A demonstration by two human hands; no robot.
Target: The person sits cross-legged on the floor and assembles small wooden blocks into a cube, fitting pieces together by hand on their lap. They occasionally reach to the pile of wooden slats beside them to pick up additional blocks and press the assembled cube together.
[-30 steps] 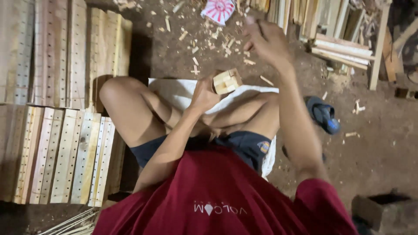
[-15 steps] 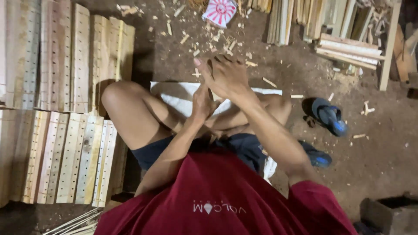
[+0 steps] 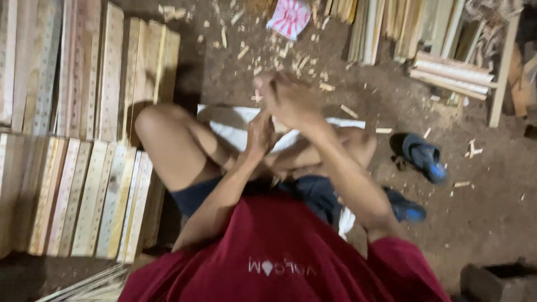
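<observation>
Person seated cross-legged on dirt floor (image 3: 475, 223), on a white sheet (image 3: 235, 126). Both hands raised together in front of the knees. Right hand (image 3: 288, 98) lies over the top, fingers curled, motion-blurred; a thin pale wood piece (image 3: 257, 96) shows just at its left edge, but cannot tell whether the hand is clamped on it. Left hand (image 3: 260, 134) sits just below, touching the right; its grip is hidden, cannot tell whether it is shut. Stacked wooden slats (image 3: 84, 196) to the left. Wood chips (image 3: 268, 56) scattered beyond the hands. Blue sandal (image 3: 426, 158) to the right, red-and-white packet (image 3: 289, 18) at top.
</observation>
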